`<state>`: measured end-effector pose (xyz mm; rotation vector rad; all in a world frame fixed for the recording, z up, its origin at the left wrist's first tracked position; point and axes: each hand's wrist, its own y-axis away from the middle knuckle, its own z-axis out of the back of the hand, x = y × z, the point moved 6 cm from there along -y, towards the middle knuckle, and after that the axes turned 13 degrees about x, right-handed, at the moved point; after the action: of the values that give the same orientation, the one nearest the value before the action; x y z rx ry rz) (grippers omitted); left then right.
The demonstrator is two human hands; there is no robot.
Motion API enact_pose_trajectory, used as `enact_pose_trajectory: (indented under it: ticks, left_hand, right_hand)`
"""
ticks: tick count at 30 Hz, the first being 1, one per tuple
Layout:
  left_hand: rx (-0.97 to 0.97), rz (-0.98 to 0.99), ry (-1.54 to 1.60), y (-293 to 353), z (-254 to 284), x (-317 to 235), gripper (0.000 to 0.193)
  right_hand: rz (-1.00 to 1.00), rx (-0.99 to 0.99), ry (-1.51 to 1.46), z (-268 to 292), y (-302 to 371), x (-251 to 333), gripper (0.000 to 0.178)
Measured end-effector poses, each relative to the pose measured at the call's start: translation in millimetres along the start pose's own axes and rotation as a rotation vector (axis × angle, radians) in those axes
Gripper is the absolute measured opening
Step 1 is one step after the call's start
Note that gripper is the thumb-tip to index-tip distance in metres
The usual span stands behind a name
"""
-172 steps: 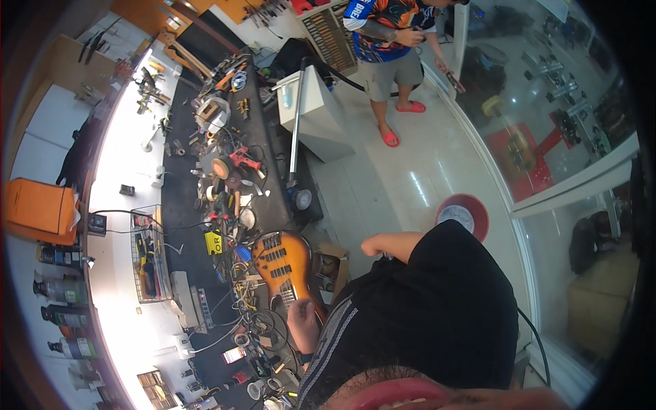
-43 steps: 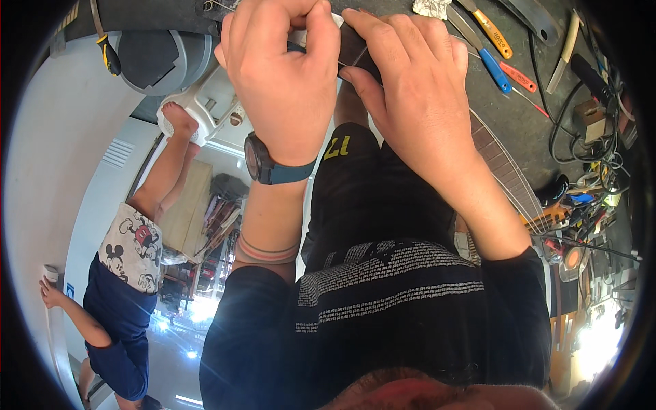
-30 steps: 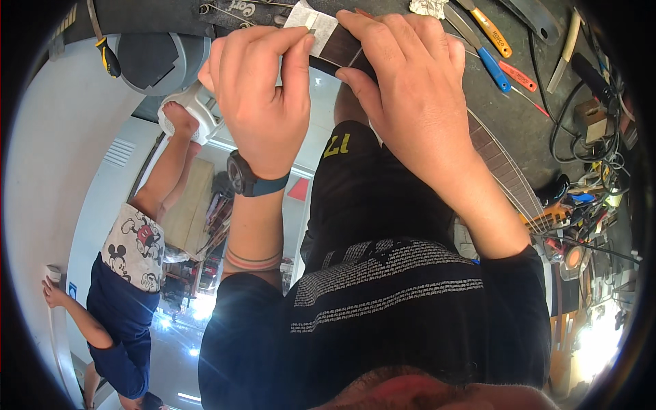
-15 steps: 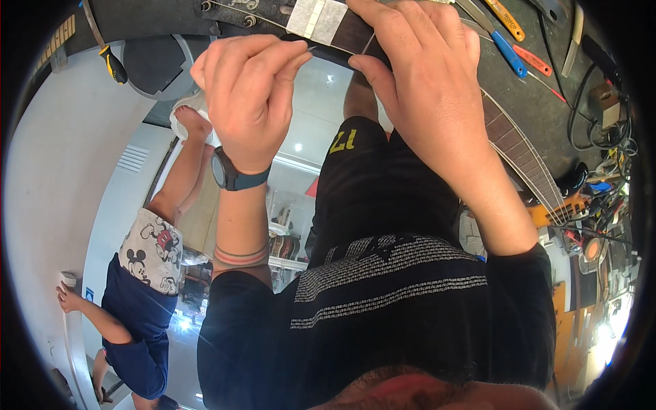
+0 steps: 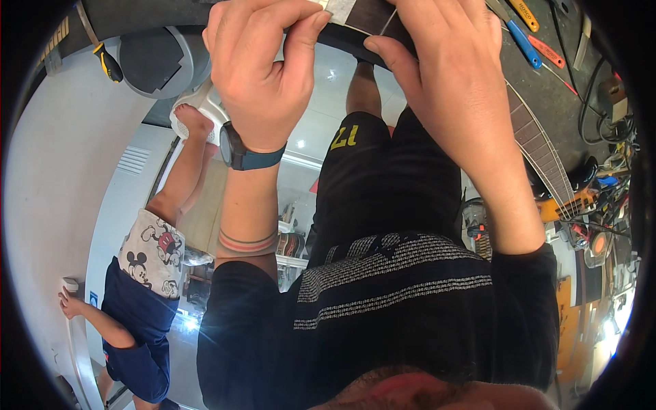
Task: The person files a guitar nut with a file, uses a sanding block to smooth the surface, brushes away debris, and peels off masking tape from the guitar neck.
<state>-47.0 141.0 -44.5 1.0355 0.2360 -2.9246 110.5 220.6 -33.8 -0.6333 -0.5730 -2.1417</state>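
A guitar neck with a dark brown fretboard (image 5: 370,16) runs along the top of the view and curves down at the right. My right hand (image 5: 447,65) lies over it, with the thumb at the near edge and the fingertips cut off by the top of the frame. White tape (image 5: 339,12) covers part of the neck between my hands. My left hand (image 5: 263,72), a watch (image 5: 239,149) on its wrist, is closed in a pinch beside the tape. A tiny thin piece shows at its fingertips, too small to name.
Tools with yellow (image 5: 525,15), blue (image 5: 525,44) and red (image 5: 547,55) handles lie on the dark bench at right, near a black cable (image 5: 589,109). A screwdriver (image 5: 107,65) and a round grey stool (image 5: 154,61) are at left. Another person (image 5: 140,307) stands at lower left.
My left hand has moved up and to the right, its pinch now at the tape. My right hand has shifted slightly up and right, still on the neck.
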Motion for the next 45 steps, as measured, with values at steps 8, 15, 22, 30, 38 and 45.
enact_pose_trajectory:
  ticks: [8, 15, 22, 30, 38, 45]
  left_hand:
    - [-0.075, 0.047, 0.104, -2, -2, -8, 0.012]
    - [-0.093, 0.020, 0.059, 2, 0, -10, 0.011]
    - [-0.120, 0.036, 0.074, 0, 0, -16, 0.010]
    - [-0.177, 0.054, 0.105, -5, -5, -11, 0.010]
    - [-0.106, 0.001, 0.005, -12, 1, -15, 0.012]
    - [-0.112, -0.031, -0.040, -2, 3, -10, 0.012]
  right_hand:
    - [0.008, 0.067, 0.015, 4, -1, 5, 0.058]
    - [-0.004, 0.069, 0.035, 1, 1, 4, 0.056]
    - [-0.001, 0.105, 0.068, 4, 3, 4, 0.055]
    - [-0.020, 0.073, 0.094, 0, 1, 7, 0.055]
    - [-0.006, 0.045, 0.069, 0, 0, 7, 0.055]
    - [-0.014, 0.068, 0.053, 0, -3, 4, 0.057]
